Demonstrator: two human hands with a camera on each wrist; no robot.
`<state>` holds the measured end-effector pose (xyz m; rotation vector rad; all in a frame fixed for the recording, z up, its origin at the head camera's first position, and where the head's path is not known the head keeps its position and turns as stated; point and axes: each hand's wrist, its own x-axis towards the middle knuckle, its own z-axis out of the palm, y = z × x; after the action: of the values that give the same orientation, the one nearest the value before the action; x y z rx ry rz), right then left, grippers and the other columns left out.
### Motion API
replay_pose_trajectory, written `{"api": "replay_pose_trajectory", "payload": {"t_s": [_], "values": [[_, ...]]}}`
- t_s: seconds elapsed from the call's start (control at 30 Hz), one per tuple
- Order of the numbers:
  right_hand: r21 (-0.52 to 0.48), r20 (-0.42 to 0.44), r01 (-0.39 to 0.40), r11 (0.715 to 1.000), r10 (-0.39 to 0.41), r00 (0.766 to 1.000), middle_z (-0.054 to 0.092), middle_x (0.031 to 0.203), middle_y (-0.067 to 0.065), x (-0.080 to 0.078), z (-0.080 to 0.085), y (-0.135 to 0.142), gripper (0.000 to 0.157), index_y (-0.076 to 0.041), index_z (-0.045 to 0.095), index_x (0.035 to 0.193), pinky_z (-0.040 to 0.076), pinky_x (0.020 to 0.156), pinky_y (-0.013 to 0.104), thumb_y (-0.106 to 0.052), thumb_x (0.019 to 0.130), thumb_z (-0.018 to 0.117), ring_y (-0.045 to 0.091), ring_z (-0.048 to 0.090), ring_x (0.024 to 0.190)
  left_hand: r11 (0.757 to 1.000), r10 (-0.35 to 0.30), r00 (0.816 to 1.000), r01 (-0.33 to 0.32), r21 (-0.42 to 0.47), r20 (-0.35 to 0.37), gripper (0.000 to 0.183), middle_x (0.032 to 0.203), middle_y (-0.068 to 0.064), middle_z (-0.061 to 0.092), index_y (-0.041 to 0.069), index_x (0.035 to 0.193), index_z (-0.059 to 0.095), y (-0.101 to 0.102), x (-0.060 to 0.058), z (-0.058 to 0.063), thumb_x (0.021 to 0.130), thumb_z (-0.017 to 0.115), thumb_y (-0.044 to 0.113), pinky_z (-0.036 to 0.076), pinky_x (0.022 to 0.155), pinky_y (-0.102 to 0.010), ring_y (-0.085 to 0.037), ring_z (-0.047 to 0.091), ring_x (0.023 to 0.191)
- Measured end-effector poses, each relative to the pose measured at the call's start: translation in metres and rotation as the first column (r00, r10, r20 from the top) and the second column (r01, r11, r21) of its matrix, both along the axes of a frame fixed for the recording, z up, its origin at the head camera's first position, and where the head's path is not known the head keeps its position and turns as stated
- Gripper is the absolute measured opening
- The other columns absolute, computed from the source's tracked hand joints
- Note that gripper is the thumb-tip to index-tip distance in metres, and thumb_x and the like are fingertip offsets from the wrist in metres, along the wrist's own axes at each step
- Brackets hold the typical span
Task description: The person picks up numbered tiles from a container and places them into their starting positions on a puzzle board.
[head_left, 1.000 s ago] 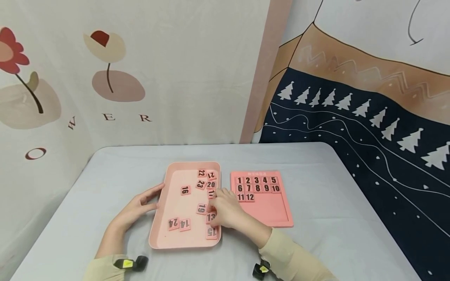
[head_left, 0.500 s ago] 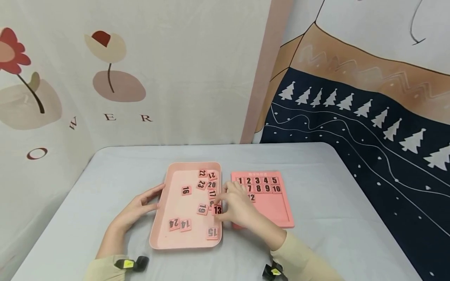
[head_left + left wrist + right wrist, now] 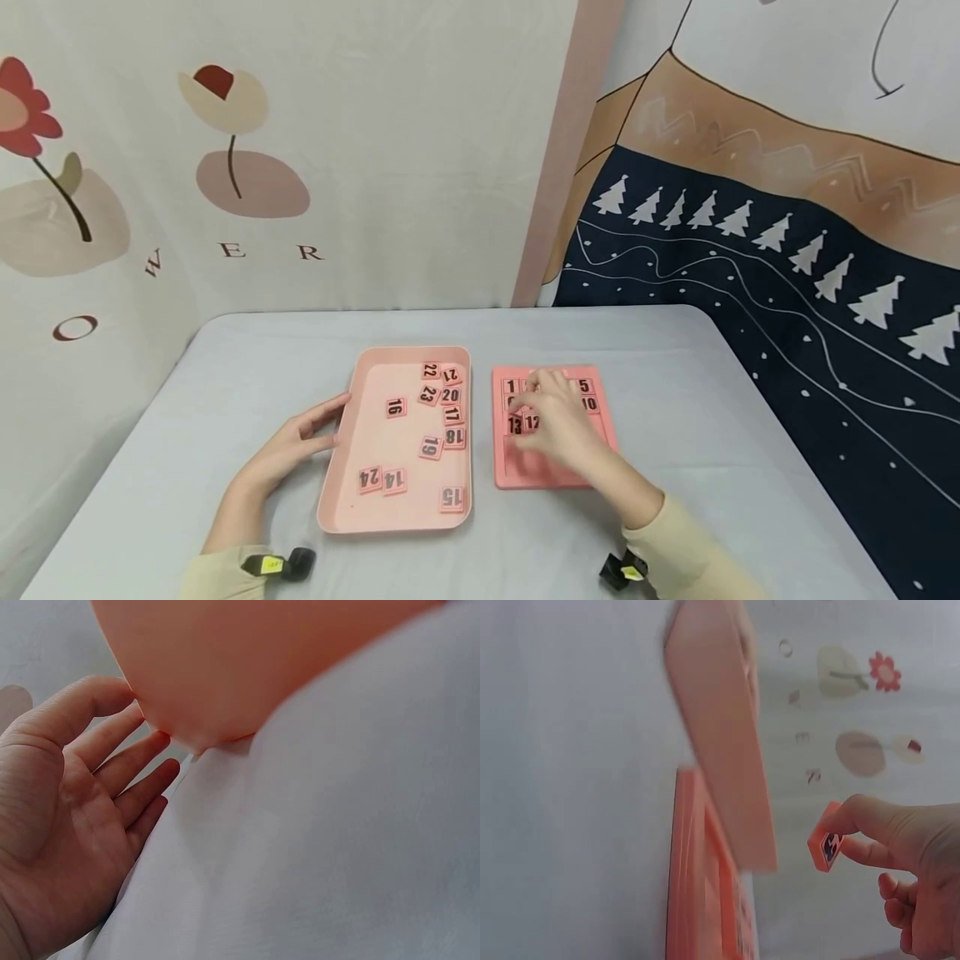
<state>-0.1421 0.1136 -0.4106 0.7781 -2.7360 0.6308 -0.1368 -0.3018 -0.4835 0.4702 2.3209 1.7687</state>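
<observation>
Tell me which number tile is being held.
Tile 13: the right hand pinches it above the board; the others in view lie in the tray or board.

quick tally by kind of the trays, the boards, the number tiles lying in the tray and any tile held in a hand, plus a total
Tray: 1
Board: 1
Tiles in tray: 11
Held tile, in the right hand: 1
Total: 14

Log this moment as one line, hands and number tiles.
left hand: touching tray | right hand: pinching tile 13 above board | in tray: tiles 14 to 24
</observation>
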Motion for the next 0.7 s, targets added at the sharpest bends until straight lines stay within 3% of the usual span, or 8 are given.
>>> {"api": "replay_pose_trajectory", "payload": {"t_s": [0.3,0.5,0.7], "values": [[0.135,-0.071,0.065,0.989,-0.056,0.996,0.046,0.090,-0.001,-0.015,-0.020,0.045,0.035,-0.015,0.069,0.076,0.031,0.079,0.038,-0.027,0.051,0.091,0.022,0.040,0.090,1.000,-0.004,1.000,0.004,0.008,0.001,0.062,0.150,-0.020,0.032,0.004,0.147,0.037,-0.001,0.000,-0.001,0.091,0.064,0.006,0.027,0.099,-0.009,0.003,0.034,0.128],[0.213,-0.045,0.082,0.974,-0.075,0.996,0.039,0.085,-0.003,-0.022,-0.032,0.058,0.035,-0.018,0.064,0.070,0.027,0.070,0.033,-0.025,0.050,0.092,0.019,0.034,0.084,1.000,-0.004,1.000,0.004,0.008,0.002,0.063,0.150,-0.021,0.032,0.004,0.147,0.037,0.000,0.000,-0.001,0.091,0.064,0.007,0.027,0.099,-0.009,0.004,0.034,0.127],[0.189,-0.035,0.057,0.980,-0.051,0.998,0.040,0.084,-0.004,-0.027,-0.036,0.061,0.031,-0.018,0.067,0.072,0.028,0.071,0.034,-0.021,0.051,0.090,0.019,0.034,0.084,1.000,-0.008,1.000,0.008,0.018,-0.007,0.062,0.149,-0.022,0.032,0.003,0.146,0.037,-0.001,0.000,-0.002,0.091,0.064,0.005,0.027,0.099,-0.010,0.003,0.035,0.128]]}}
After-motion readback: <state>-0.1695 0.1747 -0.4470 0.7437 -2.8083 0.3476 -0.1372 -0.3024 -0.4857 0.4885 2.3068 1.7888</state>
